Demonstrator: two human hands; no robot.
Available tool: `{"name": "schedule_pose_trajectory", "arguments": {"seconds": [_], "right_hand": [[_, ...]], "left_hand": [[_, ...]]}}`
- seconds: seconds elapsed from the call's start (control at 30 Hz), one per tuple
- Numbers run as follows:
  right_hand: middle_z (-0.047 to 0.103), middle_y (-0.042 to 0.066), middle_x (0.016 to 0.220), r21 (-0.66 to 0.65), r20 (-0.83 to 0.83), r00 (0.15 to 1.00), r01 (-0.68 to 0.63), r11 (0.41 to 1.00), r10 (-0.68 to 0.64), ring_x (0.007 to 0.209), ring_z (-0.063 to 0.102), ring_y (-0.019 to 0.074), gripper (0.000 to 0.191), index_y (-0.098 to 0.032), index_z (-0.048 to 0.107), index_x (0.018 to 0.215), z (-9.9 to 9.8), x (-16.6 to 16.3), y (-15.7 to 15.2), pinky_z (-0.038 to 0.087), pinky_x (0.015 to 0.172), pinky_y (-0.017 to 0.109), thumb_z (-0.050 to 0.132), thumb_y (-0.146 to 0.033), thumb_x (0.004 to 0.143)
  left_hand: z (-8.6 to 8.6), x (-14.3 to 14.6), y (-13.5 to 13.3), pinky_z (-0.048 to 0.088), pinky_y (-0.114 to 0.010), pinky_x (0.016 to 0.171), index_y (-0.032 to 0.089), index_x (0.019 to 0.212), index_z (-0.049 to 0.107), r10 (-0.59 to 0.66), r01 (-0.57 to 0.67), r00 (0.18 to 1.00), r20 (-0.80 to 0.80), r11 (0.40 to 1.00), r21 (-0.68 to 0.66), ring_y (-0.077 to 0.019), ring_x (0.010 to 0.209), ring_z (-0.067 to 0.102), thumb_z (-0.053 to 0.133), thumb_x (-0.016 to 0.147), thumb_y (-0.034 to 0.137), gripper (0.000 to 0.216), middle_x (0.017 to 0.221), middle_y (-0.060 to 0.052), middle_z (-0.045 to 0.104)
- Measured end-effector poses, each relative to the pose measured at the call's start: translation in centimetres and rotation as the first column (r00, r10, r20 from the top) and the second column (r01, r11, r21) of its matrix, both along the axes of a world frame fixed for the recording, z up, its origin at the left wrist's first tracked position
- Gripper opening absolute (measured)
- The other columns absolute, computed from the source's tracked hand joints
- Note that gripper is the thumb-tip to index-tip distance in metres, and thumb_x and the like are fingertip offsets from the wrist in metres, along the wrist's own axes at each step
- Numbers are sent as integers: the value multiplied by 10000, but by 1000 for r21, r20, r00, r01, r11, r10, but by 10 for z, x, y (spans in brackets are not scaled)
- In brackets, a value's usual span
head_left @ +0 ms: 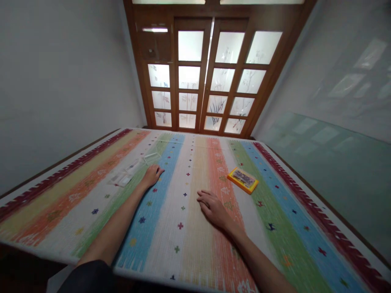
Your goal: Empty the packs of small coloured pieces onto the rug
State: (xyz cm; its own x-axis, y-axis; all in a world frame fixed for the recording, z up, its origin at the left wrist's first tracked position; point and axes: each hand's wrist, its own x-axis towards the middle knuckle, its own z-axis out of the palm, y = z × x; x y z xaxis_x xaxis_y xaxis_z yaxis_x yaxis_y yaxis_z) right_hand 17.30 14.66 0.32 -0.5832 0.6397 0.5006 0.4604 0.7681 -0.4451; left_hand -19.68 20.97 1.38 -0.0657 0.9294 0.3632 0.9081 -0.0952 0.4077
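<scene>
Striped woven cloth (pixel 183 228) covers the table, bands of red, orange, green, blue and cream with small cross motifs; behind it stands a wooden door with frosted glass panes (pixel 210 77), plain pale walls to either side.

Left arm stretched forward across the green and blue bands, forearm bare, dark sleeve at the bottom edge. Left hand (pixel 152 175) lies palm down on the cloth, fingers loosely together and slightly curled, holding nothing. Fingertips point toward a small clear plastic box (pixel 152 157), which sits just beyond them; contact cannot be told. More clear plastic pieces (pixel 121 178) lie near, to the left of the hand, on the cream band.

Right arm comes in from the lower right. Right hand (pixel 213 207) rests palm down on the orange band, fingers extended, close together, flat on the cloth, grasping nothing.

Yellow flat box (pixel 243 180) with a dark printed top lies on the cloth beyond and to the right of the right hand, apart from it.
</scene>
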Motion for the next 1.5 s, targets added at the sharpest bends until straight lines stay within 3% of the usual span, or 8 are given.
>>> {"name": "schedule_pose_trajectory", "arguments": {"seconds": [0.13, 0.27, 0.4, 0.6, 0.83, 1.13, 1.33, 1.5], "right_hand": [[749, 98, 1207, 78, -41, 999, 2, 997, 1, 1240, 621, 260, 230, -211, 758, 971, 7, 14, 17, 481, 1086, 489, 530, -187, 951], [719, 130, 1242, 148, -25, 975, 223, 963, -222, 1238, 597, 298, 226, -200, 750, 1018, 16, 51, 58, 453, 1085, 517, 551, -260, 930], [665, 186, 1300, 203, 87, 883, 437, 876, -460, 1238, 575, 346, 322, -169, 722, 1114, 20, 102, 102, 428, 1078, 553, 570, -328, 879], [660, 214, 1285, 168, 185, 762, 598, 784, -621, 1220, 595, 389, 489, -156, 676, 1222, 11, 153, 133, 452, 1045, 568, 611, -461, 846], [686, 239, 1205, 29, 132, 818, 561, 827, -560, 1073, 668, 399, 622, -102, 656, 1260, 4, 163, 134, 511, 972, 603, 612, -562, 844], [711, 223, 1102, 75, 23, 855, 516, 853, -519, 1024, 678, 393, 571, -139, 700, 1136, 22, 145, 120, 516, 948, 609, 563, -637, 890], [722, 128, 1204, 64, 97, 955, 274, 960, -279, 1118, 669, 311, 416, -201, 664, 1238, 16, 98, 76, 518, 993, 500, 656, -439, 897], [694, 148, 1233, 14, 271, 957, 100, 995, -100, 1141, 631, 298, 413, -166, 649, 1243, 20, 63, 39, 489, 1018, 471, 692, -325, 864]], "left_hand": [[-1, 0, -2, 498, -412, 920, 208, 865, 593, -2, 3, 1000, -7, 1000, 25, -251, 926, 619, 463, 958, 250, 166, 916, -86, 666], [-2, 1, -2, 485, -434, 963, 193, 919, 632, -14, 15, 999, -38, 1000, 27, -271, 979, 614, 516, 945, 286, 151, 941, -99, 658], [-3, 3, -2, 471, -454, 980, 185, 926, 643, -30, 31, 998, -62, 999, 23, -284, 1000, 605, 540, 930, 300, 154, 979, -116, 649], [-3, 2, 0, 496, -449, 938, 199, 852, 592, -34, 35, 999, -40, 999, 33, -276, 941, 607, 513, 934, 338, 179, 925, -109, 653], [-3, 2, -1, 530, -431, 899, 223, 811, 572, -21, 20, 1000, 11, 999, 42, -262, 899, 637, 498, 940, 346, 192, 875, -86, 685], [-3, 3, -4, 522, -482, 990, 183, 973, 616, -1, -2, 999, 42, 996, 87, -290, 1012, 679, 435, 879, 207, 206, 1020, -141, 711], [0, 3, -5, 543, -486, 950, 188, 988, 633, -35, 31, 999, 37, 995, 97, -301, 958, 681, 508, 877, 309, 207, 940, -117, 704], [1, 3, -6, 528, -487, 984, 190, 980, 638, -37, 34, 999, 23, 992, 121, -292, 1006, 668, 459, 823, 190, 238, 1000, -128, 705]]}}
